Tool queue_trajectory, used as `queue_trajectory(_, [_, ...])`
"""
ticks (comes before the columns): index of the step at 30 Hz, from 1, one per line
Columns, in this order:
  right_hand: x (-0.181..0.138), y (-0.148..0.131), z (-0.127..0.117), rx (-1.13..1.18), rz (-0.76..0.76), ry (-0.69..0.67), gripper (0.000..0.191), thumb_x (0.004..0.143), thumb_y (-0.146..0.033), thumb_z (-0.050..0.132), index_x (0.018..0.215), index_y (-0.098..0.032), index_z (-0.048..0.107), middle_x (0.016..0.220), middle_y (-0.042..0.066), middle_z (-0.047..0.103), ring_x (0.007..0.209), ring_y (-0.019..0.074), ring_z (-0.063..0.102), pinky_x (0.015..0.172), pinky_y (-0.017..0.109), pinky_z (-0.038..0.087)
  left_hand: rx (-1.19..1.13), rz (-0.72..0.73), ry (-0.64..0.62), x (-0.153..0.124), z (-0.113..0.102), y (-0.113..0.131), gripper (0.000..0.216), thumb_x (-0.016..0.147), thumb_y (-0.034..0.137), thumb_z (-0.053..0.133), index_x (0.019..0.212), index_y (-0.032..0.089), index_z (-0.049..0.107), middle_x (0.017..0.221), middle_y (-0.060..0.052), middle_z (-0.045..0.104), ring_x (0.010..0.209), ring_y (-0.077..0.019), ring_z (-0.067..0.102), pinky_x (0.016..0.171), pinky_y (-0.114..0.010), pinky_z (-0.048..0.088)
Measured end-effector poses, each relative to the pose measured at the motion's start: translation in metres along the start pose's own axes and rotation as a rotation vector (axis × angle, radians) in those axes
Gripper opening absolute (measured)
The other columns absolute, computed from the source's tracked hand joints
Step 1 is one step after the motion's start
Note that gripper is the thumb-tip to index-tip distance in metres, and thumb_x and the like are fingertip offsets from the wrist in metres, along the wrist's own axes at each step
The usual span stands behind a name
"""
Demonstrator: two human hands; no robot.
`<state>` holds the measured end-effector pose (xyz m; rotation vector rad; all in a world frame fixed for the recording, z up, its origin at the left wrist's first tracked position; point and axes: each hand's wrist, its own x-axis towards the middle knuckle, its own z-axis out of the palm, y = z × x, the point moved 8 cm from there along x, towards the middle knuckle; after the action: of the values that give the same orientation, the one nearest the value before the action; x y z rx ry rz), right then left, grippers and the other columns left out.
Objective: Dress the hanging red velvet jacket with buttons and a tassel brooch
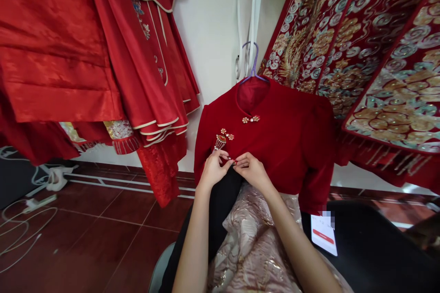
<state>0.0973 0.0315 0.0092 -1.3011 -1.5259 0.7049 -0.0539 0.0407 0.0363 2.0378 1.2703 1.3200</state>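
Note:
A dark red velvet jacket (288, 142) hangs on a purple hanger (253, 62) in front of me. Pearl knot buttons (250, 119) close its collar, and a gold fan-shaped clasp (222, 139) sits on the slanted front flap. My left hand (213, 169) and my right hand (252, 170) meet just below that clasp, fingertips pinched together on the flap's edge. What the fingers grip there is too small to make out. A pale pink brocade skirt (254, 247) lies under my forearms.
Red embroidered robes (103, 55) hang at the left. Heavily patterned red and gold garments (371, 46) hang at the right. A white tag (323, 234) dangles from the jacket's sleeve. White cables (24, 219) lie on the red tiled floor at the left.

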Motion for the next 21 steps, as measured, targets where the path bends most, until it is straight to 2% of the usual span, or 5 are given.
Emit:
queue_trajectory(4, [0.001, 0.0, -0.004, 0.027, 0.01, -0.012, 0.016, 0.07, -0.027, 0.067, 0.082, -0.018, 0.06, 0.076, 0.004, 0.069, 0.073, 0.0157, 0.066, 0.074, 0.03, 0.053, -0.368, -0.246, 0.253, 0.024, -0.007, -0.019, 0.02, 0.083, 0.027, 0.061, 0.099, 0.016, 0.063, 0.095, -0.007, 0.069, 0.08, -0.012, 0.063, 0.075, -0.025, 0.051])
queue_trajectory(8, [-0.002, -0.006, -0.012, 0.168, 0.055, -0.203, 0.025, 0.067, -0.032, 0.072, 0.083, -0.015, 0.063, 0.079, 0.006, 0.071, 0.074, 0.016, 0.066, 0.076, 0.031, 0.052, -0.897, -0.497, 0.173, 0.048, 0.025, -0.027, 0.013, 0.085, 0.02, 0.056, 0.088, 0.011, 0.065, 0.086, -0.01, 0.071, 0.08, -0.0125, 0.067, 0.083, -0.028, 0.052])
queue_trajectory(11, [-0.007, -0.013, -0.024, 0.246, 0.061, -0.323, 0.028, 0.067, -0.033, 0.073, 0.085, -0.015, 0.064, 0.079, 0.005, 0.071, 0.074, 0.0151, 0.065, 0.078, 0.031, 0.051, -1.108, -0.518, 0.184, 0.054, 0.04, -0.026, 0.01, 0.082, 0.017, 0.059, 0.088, 0.011, 0.066, 0.093, -0.01, 0.072, 0.085, -0.0124, 0.068, 0.089, -0.029, 0.05])
queue_trajectory(15, [-0.008, -0.016, -0.039, 0.271, 0.047, -0.338, 0.026, 0.069, -0.033, 0.071, 0.088, -0.017, 0.065, 0.084, 0.004, 0.071, 0.078, 0.015, 0.065, 0.082, 0.032, 0.051, -1.233, -0.445, 0.224, 0.051, 0.047, -0.026, 0.02, 0.087, 0.022, 0.055, 0.101, 0.015, 0.067, 0.115, -0.009, 0.068, 0.101, -0.0137, 0.066, 0.092, -0.027, 0.049])
queue_trajectory(21, [-0.009, -0.019, -0.038, 0.234, 0.037, -0.351, 0.024, 0.069, -0.032, 0.07, 0.088, -0.018, 0.065, 0.088, 0.004, 0.071, 0.082, 0.0159, 0.065, 0.085, 0.034, 0.05, -1.21, -0.397, 0.225, 0.05, 0.048, -0.026, 0.024, 0.085, 0.026, 0.06, 0.104, 0.013, 0.068, 0.116, -0.011, 0.068, 0.106, -0.0167, 0.065, 0.092, -0.028, 0.051])
